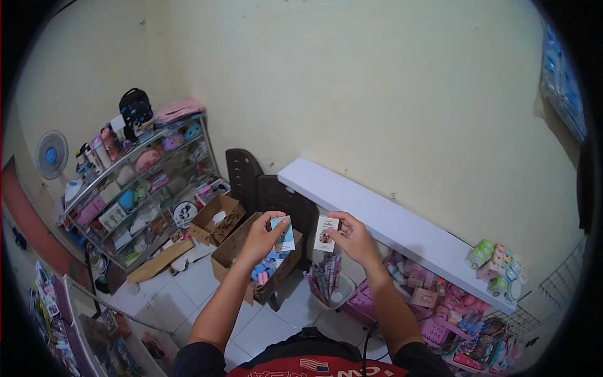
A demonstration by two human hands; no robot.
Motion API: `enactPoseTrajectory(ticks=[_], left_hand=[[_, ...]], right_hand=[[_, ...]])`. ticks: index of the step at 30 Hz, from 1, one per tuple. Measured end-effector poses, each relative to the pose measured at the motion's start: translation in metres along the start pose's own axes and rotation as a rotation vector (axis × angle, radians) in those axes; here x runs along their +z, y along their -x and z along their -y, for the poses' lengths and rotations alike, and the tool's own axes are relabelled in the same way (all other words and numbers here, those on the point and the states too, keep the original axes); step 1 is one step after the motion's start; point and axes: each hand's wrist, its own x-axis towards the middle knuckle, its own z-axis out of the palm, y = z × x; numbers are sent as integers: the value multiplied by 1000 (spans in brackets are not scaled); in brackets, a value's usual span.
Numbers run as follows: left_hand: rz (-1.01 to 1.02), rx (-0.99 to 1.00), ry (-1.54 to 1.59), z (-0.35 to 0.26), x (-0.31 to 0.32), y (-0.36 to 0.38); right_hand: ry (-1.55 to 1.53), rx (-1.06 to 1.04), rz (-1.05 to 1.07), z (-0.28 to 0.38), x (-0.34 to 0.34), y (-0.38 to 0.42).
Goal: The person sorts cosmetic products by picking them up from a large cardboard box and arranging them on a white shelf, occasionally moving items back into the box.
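Observation:
My left hand [265,236] grips a small flat teal and white box [286,239], thumb across its front. In my right hand [353,239] is a similar small white box [325,234] with a dark round picture on it; the print is too small to read. Both boxes are held upright, side by side with a gap between them, above the floor. Below the left one stands an open cardboard box [224,259] with blue and pink items inside. Under the right one is a white bin [341,295] of patterned rolled or tube-like items.
A long white shelf [389,217] runs along the wall, with small colourful boxes [490,261] at its right end. Beneath it are pink baskets [433,330] of goods. At left stand a glass display case [141,182], a fan [51,154] and another cardboard box [217,217]. Brown chairs [244,176] lean behind.

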Motion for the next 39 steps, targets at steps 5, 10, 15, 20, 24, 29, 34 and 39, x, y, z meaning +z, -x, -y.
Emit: enactPoseTrajectory(ticks=[5,10,15,20,24,29,34,39], left_hand=[[-97,7,-46,22,-59,0],[-239,-45,-96,81,-106,-6],[-314,-93,-110,135,-133,-16],[-321,-244,-195,188,-156,-46],[-351,-333,-319,247,-174,-74],[-359,-353,-473,324,-191,-102],[-333,-410,-486,391,-200,-130],[-214,-455,-537,461,-200,-159]], right_hand=[[-22,58,76,-26,44,-30],[8,116,170,-64,75,-56],[-13,190,238,-122,99,-84],[-15,305,280,-196,122,-116],[31,364,284,-269,142,-136],[20,453,287,-364,164,-156],[48,548,240,-453,184,-162],[115,605,217,-523,203,-155]])
